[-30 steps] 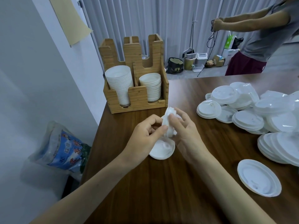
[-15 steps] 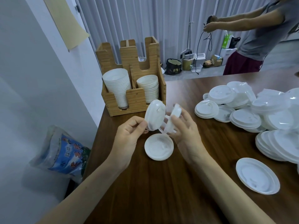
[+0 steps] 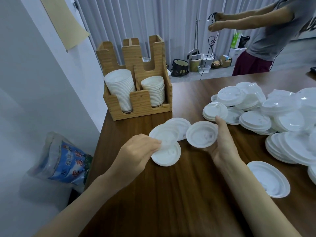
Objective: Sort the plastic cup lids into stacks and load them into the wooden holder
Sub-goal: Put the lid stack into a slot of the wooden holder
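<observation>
the person is working at the sorting step, matching small lids of one size before any go into the wooden holder (image 3: pixel 142 103), which is standing at the far left corner of the table (image 3: pixel 171 202) with a tall stack (image 3: pixel 119 89) in its left compartment and a shorter stack (image 3: pixel 153 91) in its right one. the left hand (image 3: pixel 140 151) is pinching the near rim of the upper lid (image 3: pixel 163 135), fingers curled over its edge, and is holding it over the flat lid (image 3: pixel 168 155) lying near the table's left edge. a third lid (image 3: pixel 181 125) is overlapping behind them, and whether it is held or resting cannot be told. the right hand (image 3: pixel 222 144) is cradling the cupped lid (image 3: pixel 201 134), hollow side facing the camera, fingers wrapping round its far rim. the loose pile (image 3: pixel 273 117) is spreading along the right side, and a large lid (image 3: pixel 268 178) is lying alone toward the near right. judging from this, the next move is calling for turning the cupped lid the same way up as the others, nesting them squarely, then lowering the stack into a matching compartment without tilting it.
</observation>
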